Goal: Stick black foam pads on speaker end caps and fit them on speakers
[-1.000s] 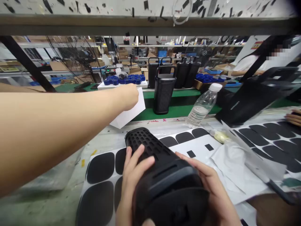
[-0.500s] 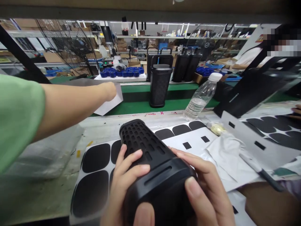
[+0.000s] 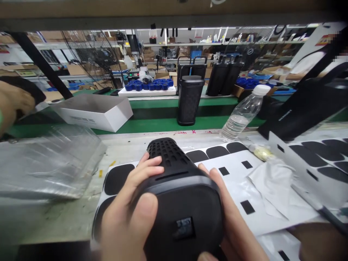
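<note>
A black perforated plastic housing [image 3: 185, 214] is between my hands, its rounded end face turned toward me. That face has a small rectangular recess with a pale marking in it. My left hand [image 3: 130, 206] is closed round the left side, fingers over the top near the slots and thumb on the end face. My right hand [image 3: 233, 217] grips the right side, its fingers partly hidden behind the housing. Below and around it lie white sheets with large black rounded pads [image 3: 119, 179] and small black squares [image 3: 247, 207].
A tilted water bottle [image 3: 239, 117], a white cloth [image 3: 273, 181] and a dark-handled tool [image 3: 331, 217] are at the right. Clear plastic bags [image 3: 59, 163] lie left. On the green belt [image 3: 152, 116] stand an open white box [image 3: 108, 116] and a black handled unit [image 3: 190, 101]. Another person's hand [image 3: 16, 101] is far left.
The housing has tipped so that its end face now shows toward me, and my hands have shifted with it. The other person's green-sleeved arm has drawn back left, uncovering the white box.
</note>
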{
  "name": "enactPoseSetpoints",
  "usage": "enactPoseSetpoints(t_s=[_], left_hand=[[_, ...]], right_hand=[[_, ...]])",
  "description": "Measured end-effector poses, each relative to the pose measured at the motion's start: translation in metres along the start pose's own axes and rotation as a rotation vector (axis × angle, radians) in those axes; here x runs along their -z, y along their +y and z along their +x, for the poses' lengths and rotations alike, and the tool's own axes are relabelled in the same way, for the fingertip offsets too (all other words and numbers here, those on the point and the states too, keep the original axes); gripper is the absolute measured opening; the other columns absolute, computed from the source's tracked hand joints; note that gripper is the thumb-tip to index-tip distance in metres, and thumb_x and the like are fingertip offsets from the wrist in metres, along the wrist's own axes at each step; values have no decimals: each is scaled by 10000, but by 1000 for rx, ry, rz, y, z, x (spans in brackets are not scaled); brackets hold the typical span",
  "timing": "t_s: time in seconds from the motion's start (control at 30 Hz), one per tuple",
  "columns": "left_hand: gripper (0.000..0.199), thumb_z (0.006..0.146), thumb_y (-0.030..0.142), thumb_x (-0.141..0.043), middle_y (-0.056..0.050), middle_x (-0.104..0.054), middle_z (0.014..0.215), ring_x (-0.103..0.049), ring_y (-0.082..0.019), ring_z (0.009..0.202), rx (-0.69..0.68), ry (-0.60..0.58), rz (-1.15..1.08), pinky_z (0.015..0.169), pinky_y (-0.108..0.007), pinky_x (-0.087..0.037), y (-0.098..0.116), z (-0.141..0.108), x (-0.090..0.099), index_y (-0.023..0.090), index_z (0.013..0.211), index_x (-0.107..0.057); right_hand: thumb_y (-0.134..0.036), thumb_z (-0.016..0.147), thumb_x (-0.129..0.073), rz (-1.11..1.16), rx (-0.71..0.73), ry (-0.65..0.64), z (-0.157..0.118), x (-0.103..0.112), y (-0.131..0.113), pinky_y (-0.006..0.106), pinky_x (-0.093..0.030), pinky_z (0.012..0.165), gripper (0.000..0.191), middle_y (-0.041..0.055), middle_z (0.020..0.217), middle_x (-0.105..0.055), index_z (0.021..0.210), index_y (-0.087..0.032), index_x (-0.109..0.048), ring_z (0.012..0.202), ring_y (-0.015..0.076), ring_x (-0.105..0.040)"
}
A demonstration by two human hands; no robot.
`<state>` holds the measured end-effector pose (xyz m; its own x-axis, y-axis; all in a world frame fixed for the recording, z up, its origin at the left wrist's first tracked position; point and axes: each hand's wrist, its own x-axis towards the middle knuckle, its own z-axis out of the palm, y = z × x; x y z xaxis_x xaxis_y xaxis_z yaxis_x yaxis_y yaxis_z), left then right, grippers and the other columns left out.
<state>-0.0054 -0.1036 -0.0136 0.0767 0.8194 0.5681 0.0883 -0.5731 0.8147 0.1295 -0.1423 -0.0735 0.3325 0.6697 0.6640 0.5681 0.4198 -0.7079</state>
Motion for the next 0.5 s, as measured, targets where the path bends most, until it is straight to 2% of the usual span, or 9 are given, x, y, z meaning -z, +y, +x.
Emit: enactPoseSetpoints(t_s=[0.07, 0.13, 0.2, 0.3, 0.4, 0.5], left_hand=[[359, 959, 532, -516, -62, -712, 1238, -509, -348, 1380, 105, 49, -51, 1217, -512, -342, 7, 3, -3, 238, 1048, -703], [379, 941, 550, -541, -71, -709, 1247, -506, -371, 1375, 160, 69, -96, 1233, -568, -304, 12, 5, -5, 229, 1043, -713], [365, 942, 530, -549, -70, -703, 1254, -535, -372, 1342, 196, 81, -132, 1250, -588, -274, 13, 6, -6, 222, 1040, -719], [291, 955, 462, -547, -47, -690, 1271, -580, -351, 1290, 226, 101, -139, 1265, -584, -254, 13, 7, -8, 243, 1038, -719], [274, 957, 445, -537, -46, -682, 1284, -575, -355, 1298, 228, 90, -129, 1260, -600, -253, 11, 8, -7, 258, 1046, -716], [287, 942, 471, -560, -53, -689, 1277, -539, -363, 1341, 216, 54, -129, 1247, -616, -264, 11, 8, -5, 260, 1050, -721]], right_hand=[[-309, 940, -614, -5, 7, 19, 8, -19, 16, 366, -649, 848, 607, 30, 1259, -721, 1521, -335, -437, 1164, 237, -703], [-293, 968, -578, 17, -6, 14, 12, -26, 23, 348, -658, 815, 541, 32, 1227, -735, 1498, -314, -473, 1106, 213, -729], [-282, 977, -574, 70, -26, -44, 12, -19, 23, 327, -662, 797, 515, 30, 1241, -730, 1485, -303, -493, 1083, 201, -738], [-290, 980, -581, 147, -58, -117, 10, 5, 16, 344, -664, 808, 523, 31, 1255, -726, 1494, -283, -486, 1093, 215, -735], [-299, 972, -597, 157, -35, -121, 15, 21, 6, 378, -659, 849, 524, 20, 1261, -725, 1487, -291, -501, 1110, 241, -728], [-290, 929, -653, 122, 36, -101, 19, 26, -13, 361, -653, 880, 601, -21, 1358, -670, 1498, -362, -474, 1174, 255, -697]])
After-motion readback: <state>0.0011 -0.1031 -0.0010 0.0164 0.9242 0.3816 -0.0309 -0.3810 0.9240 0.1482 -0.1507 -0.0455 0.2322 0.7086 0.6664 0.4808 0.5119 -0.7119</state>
